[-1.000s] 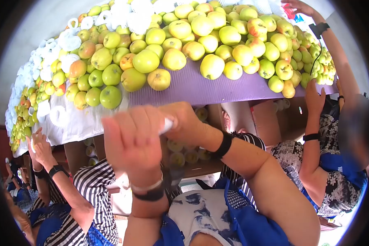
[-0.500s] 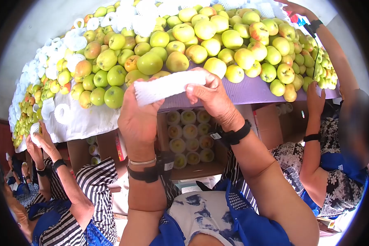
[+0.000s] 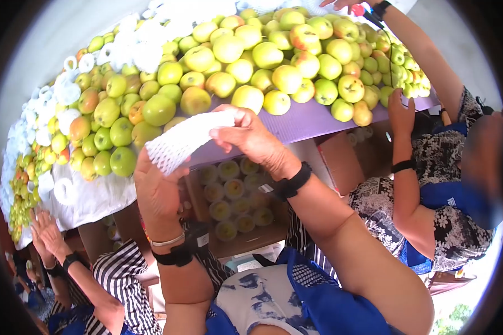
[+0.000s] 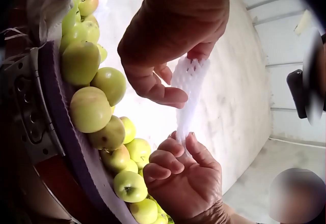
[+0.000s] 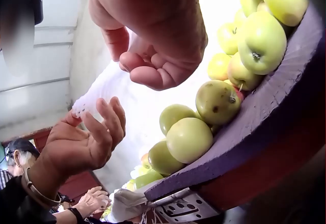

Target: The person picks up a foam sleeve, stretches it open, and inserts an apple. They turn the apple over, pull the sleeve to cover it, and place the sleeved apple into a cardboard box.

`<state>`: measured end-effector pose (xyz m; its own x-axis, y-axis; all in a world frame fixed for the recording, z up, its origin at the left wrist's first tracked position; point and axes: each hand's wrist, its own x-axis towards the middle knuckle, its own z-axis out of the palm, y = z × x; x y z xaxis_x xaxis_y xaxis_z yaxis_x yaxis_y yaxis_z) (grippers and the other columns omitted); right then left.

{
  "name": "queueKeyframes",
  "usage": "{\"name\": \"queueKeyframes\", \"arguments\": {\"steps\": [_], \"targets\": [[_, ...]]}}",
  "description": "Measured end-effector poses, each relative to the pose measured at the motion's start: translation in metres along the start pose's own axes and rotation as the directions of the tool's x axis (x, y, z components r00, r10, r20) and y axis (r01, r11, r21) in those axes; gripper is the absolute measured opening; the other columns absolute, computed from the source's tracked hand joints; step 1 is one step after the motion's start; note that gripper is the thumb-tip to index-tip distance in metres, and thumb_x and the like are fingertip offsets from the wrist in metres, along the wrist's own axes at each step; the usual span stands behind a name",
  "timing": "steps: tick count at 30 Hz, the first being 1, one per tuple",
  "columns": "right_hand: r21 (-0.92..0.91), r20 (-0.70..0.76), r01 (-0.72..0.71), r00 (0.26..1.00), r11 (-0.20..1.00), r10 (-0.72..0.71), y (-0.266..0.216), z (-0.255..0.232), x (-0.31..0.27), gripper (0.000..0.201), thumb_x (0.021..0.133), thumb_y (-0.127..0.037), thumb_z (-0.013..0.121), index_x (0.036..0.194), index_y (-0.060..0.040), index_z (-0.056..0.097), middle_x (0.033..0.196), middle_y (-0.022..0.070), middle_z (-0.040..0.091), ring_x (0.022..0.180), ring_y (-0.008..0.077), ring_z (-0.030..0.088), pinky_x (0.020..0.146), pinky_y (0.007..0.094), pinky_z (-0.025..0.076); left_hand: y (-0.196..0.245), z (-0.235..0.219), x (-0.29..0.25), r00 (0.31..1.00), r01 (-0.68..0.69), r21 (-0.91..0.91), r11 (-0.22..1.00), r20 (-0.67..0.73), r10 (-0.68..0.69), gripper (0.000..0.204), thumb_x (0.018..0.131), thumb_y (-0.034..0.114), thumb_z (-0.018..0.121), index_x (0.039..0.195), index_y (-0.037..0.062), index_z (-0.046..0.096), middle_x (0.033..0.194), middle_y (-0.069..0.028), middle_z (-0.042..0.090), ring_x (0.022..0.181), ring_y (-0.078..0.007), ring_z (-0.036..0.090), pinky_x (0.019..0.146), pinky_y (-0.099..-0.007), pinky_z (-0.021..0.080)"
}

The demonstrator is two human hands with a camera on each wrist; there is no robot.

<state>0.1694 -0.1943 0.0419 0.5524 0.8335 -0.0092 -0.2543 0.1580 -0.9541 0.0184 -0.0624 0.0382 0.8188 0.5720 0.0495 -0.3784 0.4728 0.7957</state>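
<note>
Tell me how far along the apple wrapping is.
Done: netted apples fill part of the box below. In hand: left hand and right hand stretch an empty foam net; no apple in it yet. Left: a big pile of bare apples on the table.

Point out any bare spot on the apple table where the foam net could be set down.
Only the purple mat strip at the table's near edge, between the apples and the rim, is bare. Elsewhere fruit and foam nets crowd it; both hands hold the foam net.

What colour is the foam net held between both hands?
White foam net, clearest in the head view.
</note>
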Motion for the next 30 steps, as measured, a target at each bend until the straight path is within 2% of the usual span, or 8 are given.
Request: {"name": "queueKeyframes", "arguments": {"steps": [4,7,8,11,12,14,21,30], "targets": [[-0.112,0.048,-0.016,0.999,0.994,0.021,0.000,-0.004,0.001,0.014,0.081,-0.009,0.061,0.094,-0.0045,0.057,0.073,-0.0009,0.056,0.064,0.0058,0.050,0.056,0.0206,0.042,-0.003,-0.002,0.003,0.997,0.032,0.029,0.999,-0.074,-0.030,0.030,0.087,0.014,0.051,0.114,0.0007,0.049,0.104,-0.0146,0.061,0.075,-0.0228,0.062,0.057,-0.0281,0.050],[-0.084,-0.046,0.362,0.929,0.928,-0.366,0.005,-0.003,0.003,0.023,0.078,-0.015,0.067,0.093,-0.0037,0.054,0.078,-0.0015,0.053,0.067,0.0053,0.050,0.057,0.0213,0.042,-0.004,-0.004,0.007,0.986,0.024,-0.076,0.997,-0.160,-0.036,0.027,0.091,0.018,0.046,0.112,0.0026,0.051,0.099,-0.0112,0.062,0.069,-0.0191,0.059,0.055,-0.0275,0.048],[-0.343,-0.143,0.292,0.923,0.893,-0.357,-0.007,-0.014,-0.003,0.030,0.076,-0.016,0.070,0.096,-0.0029,0.052,0.084,0.0023,0.053,0.073,0.0104,0.051,0.065,0.0259,0.044,-0.004,-0.004,0.007,0.985,0.002,-0.079,0.997,-0.171,-0.016,0.026,0.090,0.018,0.046,0.111,0.0022,0.052,0.097,-0.0104,0.062,0.067,-0.0176,0.058,0.053,-0.0265,0.046],[-0.873,-0.327,0.083,0.631,0.480,-0.703,-0.015,-0.049,0.004,0.039,0.071,-0.015,0.073,0.102,-0.0050,0.052,0.092,0.0086,0.053,0.084,0.0203,0.053,0.078,0.0329,0.045,-0.004,-0.004,0.008,0.981,-0.034,-0.099,0.994,-0.194,0.015,0.026,0.090,0.017,0.046,0.109,0.0019,0.054,0.092,-0.0084,0.063,0.063,-0.0144,0.056,0.050,-0.0248,0.042],[-0.948,-0.304,-0.090,0.536,0.305,-0.788,-0.019,-0.061,0.005,0.042,0.070,-0.014,0.072,0.105,-0.0056,0.052,0.097,0.0107,0.053,0.090,0.0208,0.053,0.081,0.0328,0.044,-0.003,-0.004,0.009,0.982,-0.025,-0.115,0.993,-0.191,0.002,0.026,0.090,0.018,0.046,0.110,0.0024,0.053,0.093,-0.0081,0.063,0.063,-0.0141,0.055,0.051,-0.0250,0.041],[-0.931,-0.359,-0.244,0.492,0.271,-0.793,-0.025,-0.077,0.006,0.051,0.063,-0.013,0.076,0.107,-0.0077,0.050,0.103,0.0186,0.050,0.098,0.0356,0.049,0.084,0.0441,0.042,-0.003,-0.005,0.011,0.984,-0.010,-0.161,0.987,-0.176,-0.019,0.026,0.090,0.018,0.047,0.112,0.0033,0.052,0.094,-0.0077,0.062,0.064,-0.0141,0.054,0.051,-0.0252,0.041],[-0.837,-0.545,-0.452,0.637,0.308,-0.546,-0.020,-0.093,0.018,0.068,0.063,-0.013,0.077,0.123,-0.0082,0.044,0.108,0.0236,0.047,0.101,0.0379,0.048,0.089,0.0441,0.042,-0.010,-0.003,0.016,0.997,-0.056,-0.284,0.957,-0.058,0.041,0.033,0.086,0.007,0.053,0.118,0.0035,0.047,0.104,-0.0087,0.059,0.073,-0.0162,0.055,0.059,-0.0261,0.044],[-0.817,-0.577,-0.438,0.616,0.375,-0.536,-0.014,-0.103,0.026,0.068,0.063,-0.011,0.074,0.123,-0.0082,0.043,0.107,0.0243,0.047,0.101,0.0385,0.048,0.089,0.0429,0.042,-0.012,-0.002,0.016,0.999,-0.040,-0.359,0.933,-0.026,0.033,0.045,0.080,-0.003,0.056,0.124,0.0009,0.043,0.111,-0.0121,0.056,0.087,-0.0219,0.057,0.073,-0.0324,0.049]]}}
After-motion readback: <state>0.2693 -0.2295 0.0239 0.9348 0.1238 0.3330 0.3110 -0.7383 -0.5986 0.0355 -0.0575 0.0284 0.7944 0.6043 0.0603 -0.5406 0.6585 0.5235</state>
